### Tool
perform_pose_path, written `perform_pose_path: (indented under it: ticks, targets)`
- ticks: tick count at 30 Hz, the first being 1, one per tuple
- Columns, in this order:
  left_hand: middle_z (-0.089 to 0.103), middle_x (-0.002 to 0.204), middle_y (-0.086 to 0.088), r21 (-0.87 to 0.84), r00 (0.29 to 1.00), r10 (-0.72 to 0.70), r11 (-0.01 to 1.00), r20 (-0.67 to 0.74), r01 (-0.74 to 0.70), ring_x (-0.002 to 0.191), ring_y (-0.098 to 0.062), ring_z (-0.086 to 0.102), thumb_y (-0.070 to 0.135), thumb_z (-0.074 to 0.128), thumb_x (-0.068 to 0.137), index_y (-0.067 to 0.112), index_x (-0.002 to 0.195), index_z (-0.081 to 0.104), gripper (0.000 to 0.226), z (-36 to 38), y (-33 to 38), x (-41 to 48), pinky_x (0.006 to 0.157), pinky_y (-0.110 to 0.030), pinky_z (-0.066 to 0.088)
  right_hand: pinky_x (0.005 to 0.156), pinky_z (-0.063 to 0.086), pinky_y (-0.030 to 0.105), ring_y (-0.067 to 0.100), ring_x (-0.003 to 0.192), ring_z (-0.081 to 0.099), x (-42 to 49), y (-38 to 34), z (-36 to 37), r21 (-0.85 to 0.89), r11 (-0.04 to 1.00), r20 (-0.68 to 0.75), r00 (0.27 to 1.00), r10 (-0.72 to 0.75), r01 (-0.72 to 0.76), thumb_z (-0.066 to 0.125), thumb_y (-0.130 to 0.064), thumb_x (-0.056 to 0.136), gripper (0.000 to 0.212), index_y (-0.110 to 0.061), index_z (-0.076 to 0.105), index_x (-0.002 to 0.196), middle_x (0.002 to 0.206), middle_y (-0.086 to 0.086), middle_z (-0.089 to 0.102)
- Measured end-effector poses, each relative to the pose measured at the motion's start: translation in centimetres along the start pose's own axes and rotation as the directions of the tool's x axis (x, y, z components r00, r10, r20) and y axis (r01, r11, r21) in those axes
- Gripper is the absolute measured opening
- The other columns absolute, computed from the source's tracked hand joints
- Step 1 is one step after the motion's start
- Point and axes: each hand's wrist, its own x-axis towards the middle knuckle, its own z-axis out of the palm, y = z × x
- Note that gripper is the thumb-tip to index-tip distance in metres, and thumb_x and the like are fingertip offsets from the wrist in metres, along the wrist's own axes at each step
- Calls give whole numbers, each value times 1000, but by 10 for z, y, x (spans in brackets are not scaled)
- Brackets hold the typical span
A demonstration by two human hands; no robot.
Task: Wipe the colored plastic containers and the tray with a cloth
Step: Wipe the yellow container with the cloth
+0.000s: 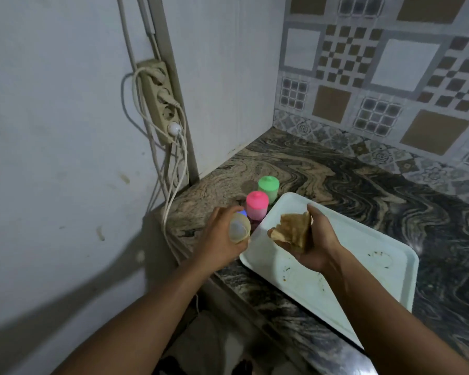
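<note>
Any label on the containers is too small and blurred to read. The left hand point(220, 239) curls round the blue-lidded container point(238, 229), holding it tilted above the bench point(336, 169) with its clear base turned toward the camera. The fingers hide much of its side, and only a sliver of the blue lid shows past the body. The right hand point(316, 240) grips a crumpled brown cloth point(291, 231); how the cloth is folded cannot be made out. The two hands are near each other, and the cloth is apart from the held container.

Just beyond the left hand the pink-lidded container point(257, 205) stands upright on the bench, its lower part hidden behind the held one. The green-lidded container point(268, 188) stands upright just past it. Both are just beside the far left edge of the tray point(363, 247), which lies pale under and to the right of the right hand. The right forearm covers the tray's near part. Dark specks mark the tray beside the right wrist. Left of the left hand, a power strip point(160, 101) hangs on the wall with cables point(173, 169) trailing down. Patterned tiles point(377, 63) back the bench.
</note>
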Motion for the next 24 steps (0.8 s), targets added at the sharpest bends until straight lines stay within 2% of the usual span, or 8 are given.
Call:
perform_pose_path:
  ticks: [3,4,6,8,13,19,21,24]
  targets:
    - [57,132,-4,-15,992,-101,995,-75,100,116,-24,59,28,87,66,24,136,49,80,8,-18,-26,92,-37,49,92,55,59,51,137,43,0,20,-6,45,996,122,990,73,-79,56,-65,90,102,21,32,139,123,36,41]
    - [58,134,-2,-34,986,-134,991,-95,132,117,-21,58,27,88,67,25,137,47,81,9,-22,-33,92,-35,49,94,54,59,50,137,45,0,26,-6,31,996,139,987,81,-86,62,-60,90,97,18,36,140,121,34,45]
    - [57,137,0,-61,974,-195,980,-115,189,120,-18,57,25,88,69,25,139,45,83,11,-27,-40,94,-32,47,88,59,53,46,126,58,-4,34,-2,-44,995,144,985,91,-86,65,-35,94,56,7,56,128,118,27,58]
    - [58,137,-3,-55,963,-243,970,-114,239,121,-20,57,28,88,70,25,142,43,84,14,-31,-42,95,-35,48,83,62,43,39,110,67,-6,39,0,-150,986,119,989,89,-71,55,-11,97,27,4,60,120,114,24,65]
    - [62,126,-2,-86,936,-336,941,-104,328,111,-22,61,30,88,70,30,133,44,77,28,-35,-31,86,-37,53,79,60,49,36,101,71,2,44,-4,-312,947,0,997,80,-76,45,0,99,26,0,65,116,112,21,74]
    - [49,136,-4,-59,946,-321,946,-47,318,119,-22,52,53,85,67,31,139,35,90,30,-38,-28,92,-41,50,85,56,55,37,97,70,5,37,-13,-356,933,-64,997,33,-53,50,-6,99,23,-3,63,117,113,21,72]
    - [41,138,-5,33,962,-231,971,-142,238,127,-23,43,58,78,71,24,144,36,90,27,-32,-32,99,-40,45,83,58,51,35,93,67,1,29,-19,-352,935,-54,998,29,-46,51,-11,98,23,-7,63,117,117,21,67]
    - [43,131,-8,185,966,-31,980,-257,81,122,-29,45,52,67,78,15,137,45,72,24,-14,-31,95,-41,47,74,60,47,36,96,68,-10,13,-31,-272,962,-86,996,8,-31,48,-17,100,29,-12,61,125,123,20,67]
